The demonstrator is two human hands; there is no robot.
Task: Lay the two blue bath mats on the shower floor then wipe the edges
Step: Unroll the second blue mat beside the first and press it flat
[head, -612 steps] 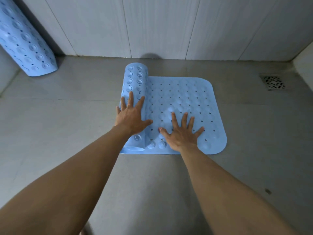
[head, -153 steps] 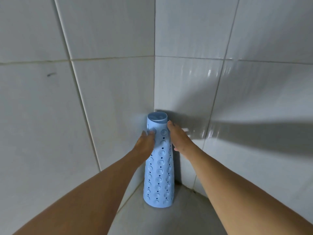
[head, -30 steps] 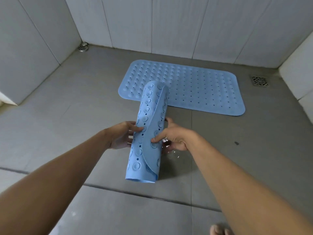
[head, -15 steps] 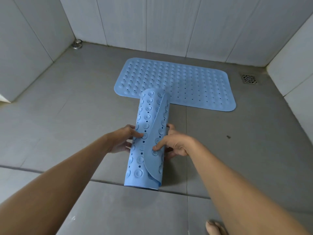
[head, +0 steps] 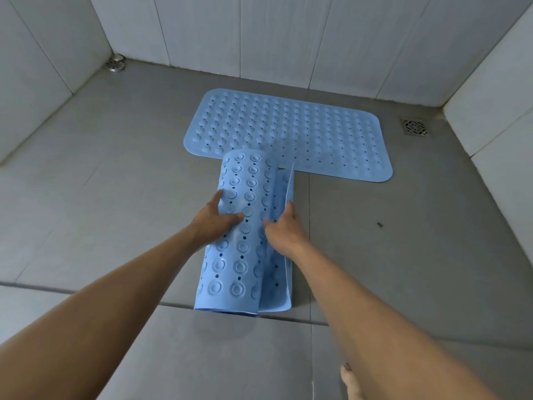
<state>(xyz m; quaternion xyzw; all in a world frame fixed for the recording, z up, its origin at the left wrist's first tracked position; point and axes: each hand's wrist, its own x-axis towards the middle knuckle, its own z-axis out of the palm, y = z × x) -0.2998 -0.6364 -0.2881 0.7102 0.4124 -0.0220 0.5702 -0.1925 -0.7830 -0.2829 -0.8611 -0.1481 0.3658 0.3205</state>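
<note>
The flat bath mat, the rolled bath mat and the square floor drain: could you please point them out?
flat bath mat (head: 302,131), head view, studded middle.
rolled bath mat (head: 239,267), head view, outer curve of the roll.
square floor drain (head: 415,127), head view, centre of its grate.

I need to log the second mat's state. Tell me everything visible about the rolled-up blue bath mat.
The rolled-up light blue rubbery bath mat lies on the grey tiled floor, its long axis pointing away from the viewer, its far end reaching the near edge of the flat blue bath mat. Round suction cups and small holes cover its outer face. Its loose right flap stands partly peeled open. The left hand grips the roll's left side; the right hand pinches the flap.
</note>
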